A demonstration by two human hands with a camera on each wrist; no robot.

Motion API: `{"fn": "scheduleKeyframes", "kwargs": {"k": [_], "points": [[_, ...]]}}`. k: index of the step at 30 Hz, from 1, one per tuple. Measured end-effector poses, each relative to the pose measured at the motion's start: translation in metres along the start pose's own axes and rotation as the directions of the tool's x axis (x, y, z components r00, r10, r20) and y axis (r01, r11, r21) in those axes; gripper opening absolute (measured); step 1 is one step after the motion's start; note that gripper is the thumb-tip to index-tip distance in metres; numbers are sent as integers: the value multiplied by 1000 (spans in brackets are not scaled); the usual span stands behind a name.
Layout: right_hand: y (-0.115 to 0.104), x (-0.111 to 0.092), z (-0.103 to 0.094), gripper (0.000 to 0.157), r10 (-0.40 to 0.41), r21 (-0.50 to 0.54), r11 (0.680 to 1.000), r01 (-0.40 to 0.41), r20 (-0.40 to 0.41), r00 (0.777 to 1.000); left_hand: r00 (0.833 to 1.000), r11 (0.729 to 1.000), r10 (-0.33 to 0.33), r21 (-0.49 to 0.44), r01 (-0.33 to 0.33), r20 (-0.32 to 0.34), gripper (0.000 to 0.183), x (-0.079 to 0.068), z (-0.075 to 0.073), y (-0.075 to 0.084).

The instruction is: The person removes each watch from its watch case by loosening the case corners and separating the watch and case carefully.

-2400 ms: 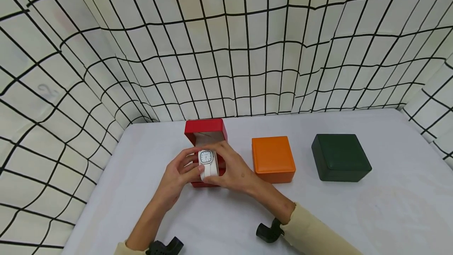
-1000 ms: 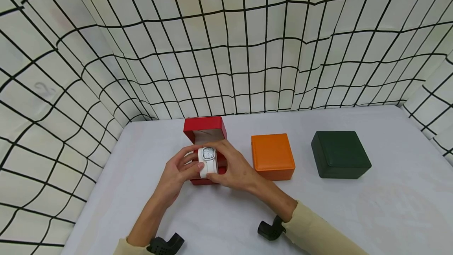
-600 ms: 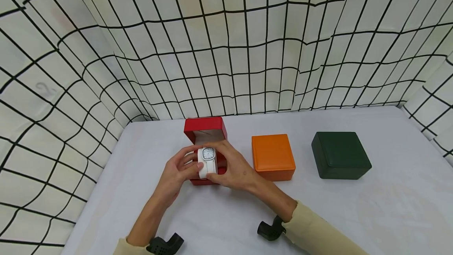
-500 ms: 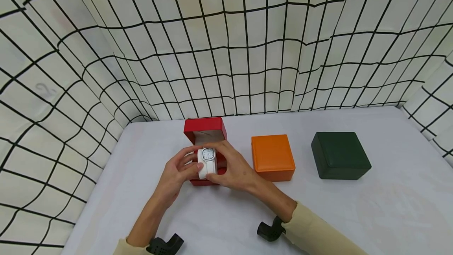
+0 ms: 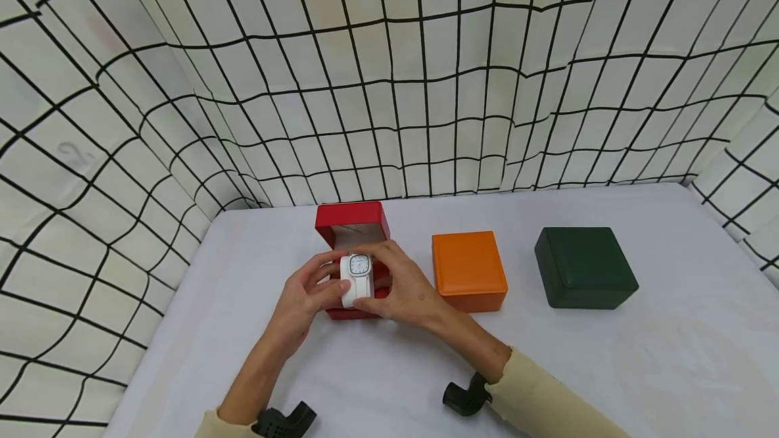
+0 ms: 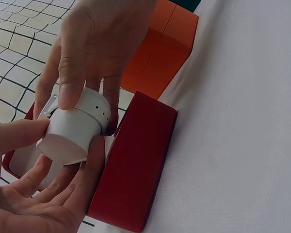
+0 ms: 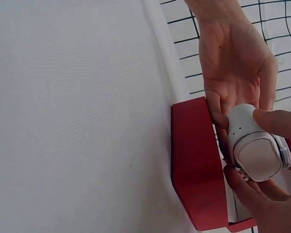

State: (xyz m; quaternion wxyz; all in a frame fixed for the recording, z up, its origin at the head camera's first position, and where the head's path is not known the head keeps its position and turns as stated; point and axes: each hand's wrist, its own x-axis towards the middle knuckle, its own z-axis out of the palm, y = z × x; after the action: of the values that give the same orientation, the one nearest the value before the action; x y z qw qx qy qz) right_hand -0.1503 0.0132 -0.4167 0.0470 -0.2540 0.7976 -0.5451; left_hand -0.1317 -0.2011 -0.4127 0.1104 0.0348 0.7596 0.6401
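Observation:
A white wristwatch [image 5: 360, 265] with a square face is wrapped round a white cushion [image 6: 70, 133]. Both hands hold it over the open red box [image 5: 353, 223], whose lid stands up behind. My left hand [image 5: 304, 299] pinches the cushion from the left, thumb on its front. From the right, my right hand [image 5: 398, 286] grips the watch between thumb and fingers; its thumb presses the strap in the left wrist view. In the right wrist view the watch face [image 7: 258, 159] shows beside the red box wall [image 7: 199, 160]. The fingers hide most of the box's inside.
A closed orange box [image 5: 468, 265] stands just right of the red one, and a closed dark green box [image 5: 584, 265] farther right. All stand on a white-covered table [image 5: 389, 377]. Black netting [image 5: 426, 86] over white sheeting encloses the back and sides.
The watch has tilted slightly, its face a little higher and farther right than 2.4 s ago. Since one second ago both hands have stayed almost still, and the boxes stand unmoved.

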Motion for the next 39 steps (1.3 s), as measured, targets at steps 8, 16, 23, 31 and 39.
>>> {"fn": "scheduleKeyframes", "kwargs": {"k": [8,16,23,31,39], "points": [[-1,-1,0,71,11,-16,1000,-11,-17,1000,1000,1000,2,7,-2,5,58,1,0,-1],[-2,0,1,72,23,-12,1000,-23,-20,1000,1000,1000,8,2,-8,15,60,0,-1,-1],[-2,0,1,72,19,11,1000,-19,-4,1000,1000,1000,-3,-4,3,17,61,2,-2,-2],[-2,-1,0,72,-1,25,1000,1,8,1000,1000,1000,-13,-27,13,20,60,4,-1,1],[-1,-1,-2,72,-21,4,1000,21,18,1000,1000,999,-22,-32,23,10,61,4,1,3]]}}
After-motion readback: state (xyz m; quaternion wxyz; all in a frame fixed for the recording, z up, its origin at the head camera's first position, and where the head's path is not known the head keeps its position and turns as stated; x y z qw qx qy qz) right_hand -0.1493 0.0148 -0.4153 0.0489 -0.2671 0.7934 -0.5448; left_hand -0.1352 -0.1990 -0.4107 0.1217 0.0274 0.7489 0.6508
